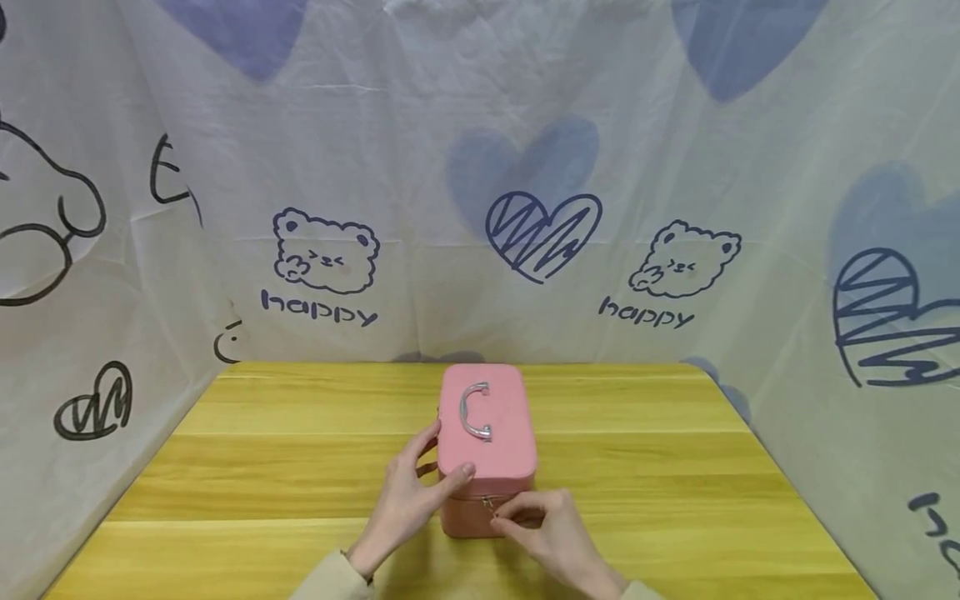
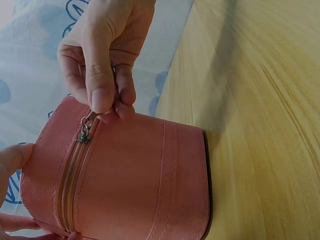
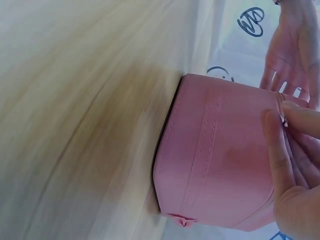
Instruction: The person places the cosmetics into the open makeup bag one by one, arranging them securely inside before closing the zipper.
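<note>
A pink cosmetic case with a silver handle on its lid stands on the table, lid down. Across its front runs a zipper. The small metal zipper pull is pinched between thumb and forefinger of my right hand, at the front of the case. My left hand rests on the case's left side, thumb on the lid's front left edge and fingers spread along the side. In the right wrist view the left hand is partly hidden behind the right fingers.
The case stands on a yellow wood-grain table. A pale cloth printed with hearts and bears hangs behind the table and at both sides. A small pink tab sticks out from the case's lower side.
</note>
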A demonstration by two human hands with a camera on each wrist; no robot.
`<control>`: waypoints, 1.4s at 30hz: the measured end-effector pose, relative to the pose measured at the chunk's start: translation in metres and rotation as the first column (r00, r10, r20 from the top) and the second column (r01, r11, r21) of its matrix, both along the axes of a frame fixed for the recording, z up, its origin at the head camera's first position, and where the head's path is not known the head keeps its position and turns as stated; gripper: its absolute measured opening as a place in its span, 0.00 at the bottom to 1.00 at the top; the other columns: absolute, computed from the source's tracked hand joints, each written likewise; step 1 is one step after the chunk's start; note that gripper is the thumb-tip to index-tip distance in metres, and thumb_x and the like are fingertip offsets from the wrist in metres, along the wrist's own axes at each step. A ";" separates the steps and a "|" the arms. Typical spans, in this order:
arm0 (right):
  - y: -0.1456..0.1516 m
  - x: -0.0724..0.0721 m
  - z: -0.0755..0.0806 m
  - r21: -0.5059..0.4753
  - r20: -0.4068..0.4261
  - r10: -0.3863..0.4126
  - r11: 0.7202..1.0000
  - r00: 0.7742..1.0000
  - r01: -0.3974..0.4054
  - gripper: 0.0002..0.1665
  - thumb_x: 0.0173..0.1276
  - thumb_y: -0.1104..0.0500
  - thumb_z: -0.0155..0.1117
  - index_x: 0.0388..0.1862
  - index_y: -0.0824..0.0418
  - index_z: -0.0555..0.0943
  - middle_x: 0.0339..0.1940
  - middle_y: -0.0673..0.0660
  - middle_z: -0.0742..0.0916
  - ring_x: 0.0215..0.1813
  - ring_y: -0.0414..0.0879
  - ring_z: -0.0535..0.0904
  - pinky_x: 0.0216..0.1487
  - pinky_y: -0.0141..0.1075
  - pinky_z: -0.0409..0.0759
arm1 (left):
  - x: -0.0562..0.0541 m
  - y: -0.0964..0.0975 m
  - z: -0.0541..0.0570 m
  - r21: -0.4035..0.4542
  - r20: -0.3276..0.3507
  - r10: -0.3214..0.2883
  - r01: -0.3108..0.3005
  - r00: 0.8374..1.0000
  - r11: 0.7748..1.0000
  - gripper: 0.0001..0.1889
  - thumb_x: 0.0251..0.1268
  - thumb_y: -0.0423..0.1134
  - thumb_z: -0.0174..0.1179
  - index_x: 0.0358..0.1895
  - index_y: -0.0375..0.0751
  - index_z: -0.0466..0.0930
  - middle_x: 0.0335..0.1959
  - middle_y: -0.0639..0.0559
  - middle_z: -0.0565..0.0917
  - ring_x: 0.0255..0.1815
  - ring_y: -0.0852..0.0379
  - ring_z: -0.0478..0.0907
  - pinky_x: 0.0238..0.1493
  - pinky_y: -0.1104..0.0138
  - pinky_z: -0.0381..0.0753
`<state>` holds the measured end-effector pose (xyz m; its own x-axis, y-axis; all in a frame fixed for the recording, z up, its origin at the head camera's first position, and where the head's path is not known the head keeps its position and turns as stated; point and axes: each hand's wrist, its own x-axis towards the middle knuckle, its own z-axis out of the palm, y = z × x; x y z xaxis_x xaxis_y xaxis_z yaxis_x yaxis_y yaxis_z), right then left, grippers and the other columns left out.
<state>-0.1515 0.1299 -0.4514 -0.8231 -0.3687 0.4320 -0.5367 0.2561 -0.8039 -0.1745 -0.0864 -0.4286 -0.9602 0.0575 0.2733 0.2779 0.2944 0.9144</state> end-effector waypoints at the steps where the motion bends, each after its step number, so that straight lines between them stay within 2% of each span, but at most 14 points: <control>1: 0.000 0.001 0.001 -0.008 0.044 -0.013 1.000 0.999 0.014 0.02 0.60 0.65 0.74 0.29 0.64 0.88 0.26 0.60 0.91 0.30 0.32 0.86 0.32 0.31 0.87 | 0.000 0.000 0.000 -0.001 0.001 0.001 -0.001 1.000 1.000 0.41 0.60 0.44 0.72 0.73 0.30 0.66 0.71 0.34 0.73 0.69 0.37 0.73 0.59 0.55 0.83; 5: 0.000 0.001 0.005 -0.006 0.149 -0.063 0.998 0.987 0.065 0.07 0.58 0.62 0.77 0.29 0.63 0.86 0.25 0.59 0.90 0.27 0.32 0.83 0.29 0.30 0.85 | 0.001 -0.001 0.000 -0.003 0.009 0.005 -0.005 1.000 1.000 0.41 0.60 0.44 0.72 0.73 0.31 0.65 0.71 0.35 0.73 0.70 0.38 0.73 0.59 0.56 0.83; 10: -0.002 0.002 0.008 0.027 0.157 -0.068 0.998 0.985 0.065 0.06 0.60 0.65 0.75 0.33 0.67 0.87 0.24 0.60 0.90 0.23 0.33 0.83 0.26 0.29 0.84 | 0.002 -0.002 0.000 0.001 0.016 0.004 -0.004 1.000 1.000 0.41 0.60 0.44 0.73 0.73 0.31 0.65 0.72 0.35 0.72 0.70 0.38 0.73 0.59 0.55 0.83; 14: 0.000 0.003 0.014 0.048 0.183 -0.055 0.998 0.982 0.047 0.04 0.62 0.66 0.72 0.32 0.68 0.88 0.21 0.63 0.88 0.19 0.31 0.79 0.22 0.28 0.81 | 0.002 -0.002 0.001 0.006 0.023 -0.007 0.007 1.000 1.000 0.41 0.60 0.45 0.72 0.74 0.32 0.64 0.72 0.35 0.72 0.70 0.37 0.72 0.60 0.55 0.82; 20: 0.013 0.002 0.018 0.132 0.110 -0.099 0.988 0.989 0.084 0.03 0.63 0.68 0.70 0.30 0.68 0.87 0.22 0.62 0.87 0.20 0.27 0.73 0.20 0.27 0.77 | 0.001 -0.003 0.001 0.003 0.015 -0.026 0.025 1.000 1.000 0.41 0.61 0.44 0.72 0.74 0.30 0.63 0.72 0.34 0.71 0.71 0.35 0.71 0.63 0.52 0.81; 25: 0.032 -0.002 0.018 0.186 0.112 -0.158 0.973 0.981 0.135 0.03 0.64 0.68 0.69 0.31 0.68 0.85 0.22 0.58 0.85 0.22 0.28 0.71 0.22 0.26 0.74 | 0.001 -0.004 0.004 -0.001 0.013 -0.040 0.040 0.999 0.999 0.41 0.62 0.43 0.71 0.75 0.31 0.63 0.73 0.34 0.71 0.72 0.36 0.71 0.63 0.51 0.80; 31: 0.048 -0.015 0.014 0.189 0.028 -0.182 0.967 0.983 0.173 0.04 0.63 0.69 0.70 0.29 0.64 0.84 0.21 0.52 0.83 0.23 0.28 0.70 0.22 0.27 0.73 | -0.001 -0.004 0.006 0.001 0.013 -0.065 0.065 0.998 0.998 0.41 0.64 0.43 0.70 0.75 0.31 0.62 0.73 0.34 0.71 0.72 0.36 0.70 0.64 0.49 0.79; 36: 0.051 -0.022 0.011 0.190 0.040 -0.149 0.972 0.988 0.139 0.03 0.65 0.67 0.69 0.31 0.65 0.84 0.24 0.54 0.85 0.24 0.28 0.72 0.24 0.27 0.75 | -0.006 -0.007 0.005 0.013 0.022 -0.088 0.088 0.996 0.996 0.40 0.64 0.40 0.69 0.76 0.30 0.60 0.74 0.33 0.69 0.73 0.34 0.68 0.66 0.48 0.78; 42: 0.046 -0.023 0.009 0.206 0.100 -0.051 0.978 0.994 0.029 0.05 0.69 0.64 0.67 0.36 0.68 0.84 0.30 0.59 0.88 0.30 0.30 0.77 0.32 0.29 0.82 | -0.013 -0.021 0.002 0.070 0.096 -0.150 0.143 0.984 0.987 0.39 0.67 0.38 0.66 0.77 0.35 0.59 0.76 0.35 0.65 0.74 0.36 0.66 0.73 0.46 0.70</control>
